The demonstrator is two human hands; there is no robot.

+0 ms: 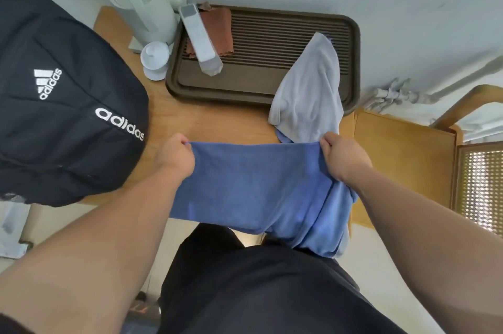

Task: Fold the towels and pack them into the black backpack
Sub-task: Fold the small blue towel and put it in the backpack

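The left hand (174,155) and right hand (341,156) each pinch a top corner of the blue towel (253,186), fingers curled tight on the soft terry. They stretch its upper edge taut so the cloth hangs flat for folding, though its right side bunches in loose layers. Beyond, a paler towel (307,88) lies crumpled, draped from the wooden table (212,121) onto the slatted brown tray (261,88). The black backpack (62,105), smooth and domed, sits at the left; its opening probably faces away.

The person wears black clothing (258,293), with a dark sleeve (11,325) ending above the left forearm; left hand (174,155) and right hand (344,156) are bare.
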